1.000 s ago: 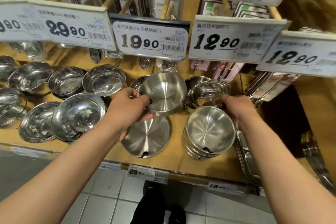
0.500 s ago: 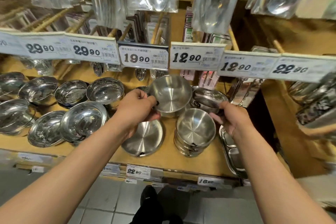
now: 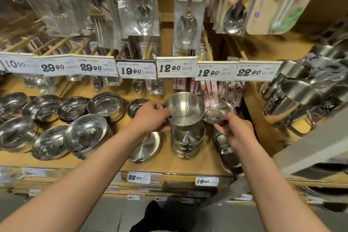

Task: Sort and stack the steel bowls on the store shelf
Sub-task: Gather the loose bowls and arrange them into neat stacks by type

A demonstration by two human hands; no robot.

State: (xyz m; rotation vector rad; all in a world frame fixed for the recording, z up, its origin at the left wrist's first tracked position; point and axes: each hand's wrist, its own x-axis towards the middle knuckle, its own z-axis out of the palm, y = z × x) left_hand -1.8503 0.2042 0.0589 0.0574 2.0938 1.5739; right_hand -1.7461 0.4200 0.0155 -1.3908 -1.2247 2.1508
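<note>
Shiny bowls (image 3: pixel 85 133): sitting in loose, leaning stacks along the left half of the wooden shelf (image 3: pixel 188 165), some near the front edge, some farther back under the price tags (image 3: pixel 135 70).
Flat lid or plate (image 3: pixel 148 147): lying on the shelf just left of the matte stack, partly hidden under the left wrist.
Left hand (image 3: pixel 152 120): curling its fingers round the left rim of the deep matte bowl (image 3: pixel 185 109), thumb on the near side, and holding the bowl directly over the stack.
Deep matte bowl: hanging upright, mouth up, its base appearing to be just entering the top of the matte stack (image 3: pixel 187 143) (whether it is touching yet, I cannot tell).
Matte stack: standing near the middle of the shelf, several like bowls nested, looking straight.
Right hand (image 3: pixel 235 132): pinching the near rim of a shallow shiny bowl (image 3: pixel 218 112), which is tilting just right of the deep bowl, above the trays (image 3: pixel 229 154).
Step in hand: probably nesting the deep bowl onto its matching stack.
Next move: likely calling for a centred, level lowering until the bowl is seating, then a release; the shallow bowl probably belongs with the shiny ones on the left (a guess from its finish).
</note>
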